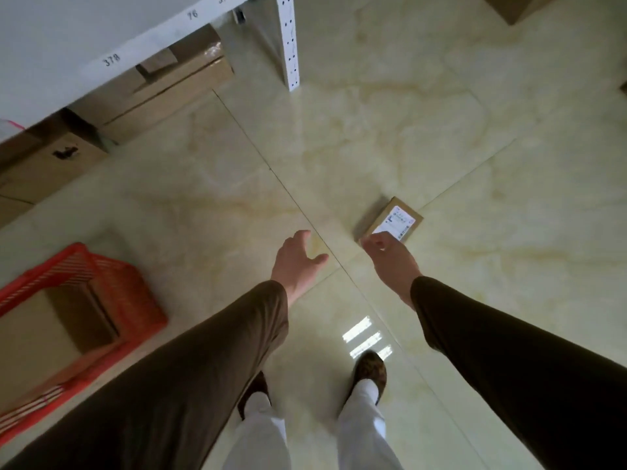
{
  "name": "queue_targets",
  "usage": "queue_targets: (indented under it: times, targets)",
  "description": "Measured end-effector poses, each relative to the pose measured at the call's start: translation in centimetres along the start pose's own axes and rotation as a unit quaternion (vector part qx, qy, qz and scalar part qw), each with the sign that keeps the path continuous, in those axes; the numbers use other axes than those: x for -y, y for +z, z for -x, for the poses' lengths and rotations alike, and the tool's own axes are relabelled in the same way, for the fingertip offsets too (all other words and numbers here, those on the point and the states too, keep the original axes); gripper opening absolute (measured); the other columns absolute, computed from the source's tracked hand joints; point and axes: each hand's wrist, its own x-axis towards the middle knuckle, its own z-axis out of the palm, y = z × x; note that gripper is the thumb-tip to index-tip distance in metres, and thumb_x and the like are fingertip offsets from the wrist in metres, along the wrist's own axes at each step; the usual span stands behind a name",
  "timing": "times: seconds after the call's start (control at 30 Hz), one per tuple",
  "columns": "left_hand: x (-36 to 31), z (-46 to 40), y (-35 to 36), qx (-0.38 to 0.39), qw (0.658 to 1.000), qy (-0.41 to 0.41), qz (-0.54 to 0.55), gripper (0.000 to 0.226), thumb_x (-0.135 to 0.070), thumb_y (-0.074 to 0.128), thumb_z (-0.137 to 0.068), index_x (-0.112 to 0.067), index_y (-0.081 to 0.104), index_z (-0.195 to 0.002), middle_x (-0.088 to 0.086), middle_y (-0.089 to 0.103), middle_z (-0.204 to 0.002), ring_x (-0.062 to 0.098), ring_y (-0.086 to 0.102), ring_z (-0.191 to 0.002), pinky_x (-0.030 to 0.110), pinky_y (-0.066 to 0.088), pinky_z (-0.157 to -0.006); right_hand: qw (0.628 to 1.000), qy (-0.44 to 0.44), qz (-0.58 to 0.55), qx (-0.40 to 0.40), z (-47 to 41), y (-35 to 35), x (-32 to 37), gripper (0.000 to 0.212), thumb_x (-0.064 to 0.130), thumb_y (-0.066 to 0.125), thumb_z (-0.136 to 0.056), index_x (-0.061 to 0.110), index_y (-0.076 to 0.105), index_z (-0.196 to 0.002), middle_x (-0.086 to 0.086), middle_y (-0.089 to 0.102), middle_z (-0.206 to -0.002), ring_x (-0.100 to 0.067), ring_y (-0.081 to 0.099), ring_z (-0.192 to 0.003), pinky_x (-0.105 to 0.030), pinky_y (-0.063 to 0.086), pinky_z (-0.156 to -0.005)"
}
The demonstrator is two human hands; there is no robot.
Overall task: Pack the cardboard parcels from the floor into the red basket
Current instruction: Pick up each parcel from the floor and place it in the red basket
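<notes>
From the head camera, looking straight down: a small cardboard parcel with a white printed label lies flat on the glossy cream tiled floor, just right of a tile seam. The right hand reaches out toward it, fingers loosely curled and holding nothing; its fingertips sit at the parcel's near edge in the picture, though whether they touch it I cannot tell. The left hand is stretched forward beside it, fingers spread and relaxed, empty — well apart from the parcel. Both arms wear dark brown sleeves.

The red basket stands on the floor at the left, with larger cardboard boxes already inside it. Behind it, a white metal shelf carries number tags, "378" among them, and more brown boxes sit on the floor under it. Another box corner shows at the top right. Below, two legs in white trousers and dark shoes stand on the tiles.
</notes>
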Motion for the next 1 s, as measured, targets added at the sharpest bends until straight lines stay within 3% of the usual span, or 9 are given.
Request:
queue_targets:
  times: [0.13, 0.3, 0.47, 0.6, 0.77, 0.93, 1.0]
  targets:
    - [-1.8, -1.5, 4.5, 0.008, 1.0, -0.011, 0.028, 0.067, -0.036, 0.067, -0.095, -0.022, 0.036, -0.153, 0.004, 0.048, -0.148, 0.021, 0.048, -0.133, 0.033, 0.041, -0.108, 0.999, 0.032, -0.008, 0.001, -3.0, -3.2, -2.7, 0.054, 0.048, 0.051, -0.101, 0.01, 0.055, -0.139, -0.014, 0.063, -0.134, -0.033, 0.06, -0.124, -0.04, 0.047, -0.101]
    - [-2.5, -4.2, 7.9, 0.015, 0.999, -0.019, 0.03, 0.067, -0.036, 0.065, -0.095, -0.021, 0.036, -0.153, 0.004, 0.047, -0.149, 0.021, 0.048, -0.133, 0.033, 0.04, -0.108, 0.997, 0.071, -0.014, -0.003, -6.9, -3.7, -5.2, 0.052, 0.04, 0.044, -0.105, 0.009, 0.048, -0.147, -0.013, 0.05, -0.153, -0.032, 0.05, -0.137, -0.041, 0.039, -0.111]
    - [-2.6, -7.8, 11.3, 0.023, 0.999, -0.026, 0.031, 0.066, -0.035, 0.063, -0.096, -0.021, 0.035, -0.154, 0.005, 0.044, -0.152, 0.021, 0.044, -0.138, 0.037, 0.037, -0.114, 0.993, 0.111, -0.032, -0.012, -10.8, -3.3, -8.7, 0.058, 0.037, 0.047, -0.103, 0.008, 0.042, -0.153, -0.012, 0.052, -0.153, -0.031, 0.052, -0.134, -0.04, 0.041, -0.106]
    - [-2.2, -11.4, 14.4, 0.016, 0.999, -0.035, 0.021, 0.064, -0.035, 0.062, -0.098, -0.019, 0.036, -0.154, 0.005, 0.043, -0.153, 0.021, 0.043, -0.14, 0.031, 0.034, -0.111, 0.991, 0.129, -0.041, -0.014, -14.1, -3.4, -11.9, 0.061, 0.033, 0.05, -0.103, 0.01, 0.033, -0.156, -0.015, 0.051, -0.152, -0.033, 0.051, -0.135, -0.036, 0.039, -0.097]
    - [-0.7, -16.4, 18.0, -0.007, 0.996, -0.078, 0.047, 0.066, -0.033, 0.059, -0.099, -0.019, 0.032, -0.157, 0.006, 0.037, -0.158, 0.023, 0.04, -0.143, 0.026, 0.031, -0.104, 0.994, 0.102, -0.023, -0.021, -19.2, -4.8, -15.0, 0.064, 0.028, 0.055, -0.103, 0.017, 0.029, -0.16, -0.013, 0.041, -0.157, -0.034, 0.047, -0.138, -0.045, 0.042, -0.108]
    - [1.0, -20.2, 21.5, -0.001, 0.99, -0.12, 0.075, 0.071, -0.031, 0.061, -0.099, -0.024, 0.025, -0.159, 0.009, 0.041, -0.157, 0.025, 0.049, -0.134, 0.023, 0.035, -0.093, 0.997, 0.074, 0.034, -0.014, -24.9, -6.7, -16.9, 0.067, 0.022, 0.053, -0.103, 0.013, 0.022, -0.162, -0.011, 0.023, -0.166, -0.034, 0.035, -0.149, -0.048, 0.032, -0.121]
    - [1.5, -21.4, 22.6, 0.012, 0.987, -0.134, 0.085, 0.073, -0.032, 0.06, -0.099, -0.026, 0.021, -0.16, 0.01, 0.047, -0.153, 0.018, 0.06, -0.114, 0.021, 0.041, -0.084, 0.996, 0.067, 0.057, 0.001, -26.8, -7.0, -17.3, 0.067, 0.019, 0.051, -0.103, 0.01, 0.02, -0.162, -0.014, 0.021, -0.167, -0.035, 0.028, -0.151, -0.048, 0.029, -0.122]
